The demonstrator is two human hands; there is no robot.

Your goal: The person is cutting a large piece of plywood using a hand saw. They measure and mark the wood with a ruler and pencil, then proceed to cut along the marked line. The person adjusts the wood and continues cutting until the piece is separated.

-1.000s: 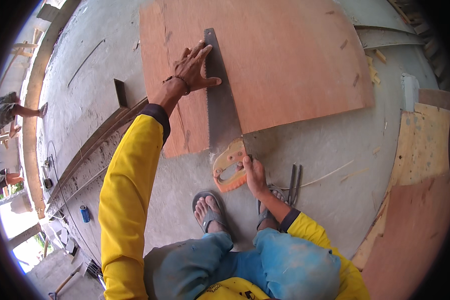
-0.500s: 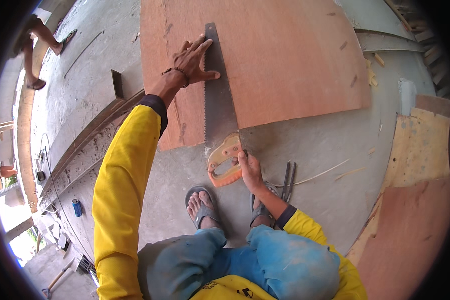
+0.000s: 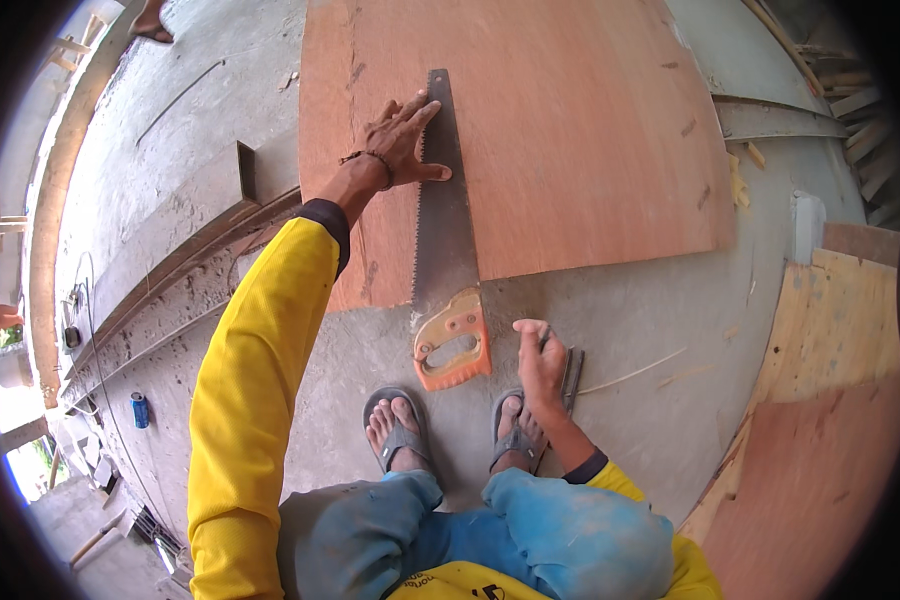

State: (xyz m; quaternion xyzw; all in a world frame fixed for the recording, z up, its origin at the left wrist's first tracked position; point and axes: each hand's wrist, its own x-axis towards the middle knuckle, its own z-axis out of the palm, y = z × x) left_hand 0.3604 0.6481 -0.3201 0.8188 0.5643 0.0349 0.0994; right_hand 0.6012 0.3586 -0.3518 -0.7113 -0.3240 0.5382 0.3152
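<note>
A handsaw [image 3: 448,215] lies with its blade across a reddish plywood sheet [image 3: 570,150], toothed edge to the left. Its worn orange handle [image 3: 452,345] reaches past the sheet's near edge, over the concrete floor. My left hand [image 3: 398,145] is open, fingers spread, resting on the plywood, with fingertips and thumb against the blade near its far end. To the right of the handle, apart from it, my right hand [image 3: 542,370] is closed, fingers curled around something small and dark that I cannot make out. A thin dark line runs along the plywood left of the saw.
Just beyond my right hand, dark metal bars [image 3: 573,378] lie on the floor by my right foot. Long metal channels [image 3: 185,235] run along the left, with a blue can [image 3: 140,410] nearby. More plywood [image 3: 820,470] lies at the right. Another person's foot [image 3: 152,22] shows at the upper left.
My right hand has left the saw handle and moved right and down. My left hand stays at the blade. The other person has moved mostly out of view at the upper left.
</note>
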